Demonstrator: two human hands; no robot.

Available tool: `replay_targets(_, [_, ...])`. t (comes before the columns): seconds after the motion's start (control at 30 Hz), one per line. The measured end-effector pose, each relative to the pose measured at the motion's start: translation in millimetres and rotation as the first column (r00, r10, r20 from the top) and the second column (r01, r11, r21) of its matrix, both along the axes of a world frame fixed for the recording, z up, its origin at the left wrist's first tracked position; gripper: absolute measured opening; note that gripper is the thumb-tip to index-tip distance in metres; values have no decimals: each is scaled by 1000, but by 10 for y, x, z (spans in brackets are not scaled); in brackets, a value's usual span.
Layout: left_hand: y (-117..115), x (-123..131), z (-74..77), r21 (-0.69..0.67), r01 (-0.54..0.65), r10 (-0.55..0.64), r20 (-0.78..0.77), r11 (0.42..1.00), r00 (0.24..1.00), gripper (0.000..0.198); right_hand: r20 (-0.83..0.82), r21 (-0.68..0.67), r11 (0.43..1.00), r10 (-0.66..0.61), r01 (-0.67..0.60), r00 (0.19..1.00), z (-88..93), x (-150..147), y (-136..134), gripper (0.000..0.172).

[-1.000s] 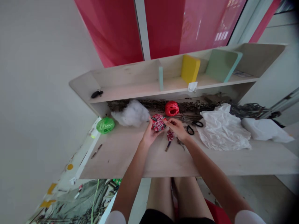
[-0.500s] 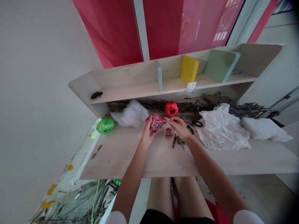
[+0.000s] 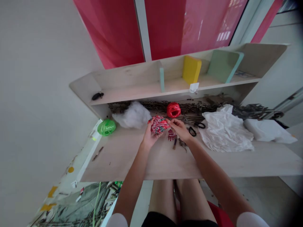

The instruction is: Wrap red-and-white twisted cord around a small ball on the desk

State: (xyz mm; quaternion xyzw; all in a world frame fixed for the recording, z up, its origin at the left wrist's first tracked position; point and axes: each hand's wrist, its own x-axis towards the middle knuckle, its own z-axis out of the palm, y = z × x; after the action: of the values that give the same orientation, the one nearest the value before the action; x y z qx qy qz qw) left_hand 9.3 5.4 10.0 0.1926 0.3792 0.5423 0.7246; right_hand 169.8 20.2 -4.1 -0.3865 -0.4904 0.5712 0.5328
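Observation:
My left hand (image 3: 150, 137) cups a round bundle wrapped in red and white twine (image 3: 158, 125) from below. My right hand (image 3: 180, 129) pinches the right side of that bundle with its fingertips. Just below the hands, a small red-and-white twine piece (image 3: 171, 135) lies on the wooden desk (image 3: 161, 164), and a short dark stick (image 3: 175, 143) lies beside it. A pair of black-handled scissors (image 3: 197, 125) lies to the right of my right hand. The bundle's underside is hidden by my fingers.
A red raffia ball (image 3: 173, 110), a green raffia ball (image 3: 106, 127) and white cotton fluff (image 3: 132, 115) sit along the desk's back. Dried twigs (image 3: 189, 108) run behind them. Crumpled white plastic (image 3: 224, 130) lies to the right. A shelf (image 3: 151, 91) rises behind the desk.
The twine bundle has turned slightly in my hands. Since the oldest frame, the small twine piece and dark stick on the desk have come apart and shifted.

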Motion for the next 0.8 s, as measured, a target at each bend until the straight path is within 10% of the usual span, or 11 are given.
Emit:
replay_targets(0.37, [-62, 60, 25, -52, 173, -171, 32, 984, 985, 49, -126, -81, 986, 138, -149, 982, 57, -51, -64, 57])
replay_targets(0.6, [14, 173, -109, 194, -190, 247, -337, 962, 908, 31, -162, -78, 991, 94, -108, 982, 94, -18, -61, 57])
replay_targets(0.8, [-20, 163, -120, 218, -18, 93, -341, 976, 935, 38, -46, -30, 1000, -5, 4, 999, 56, -9, -40, 52])
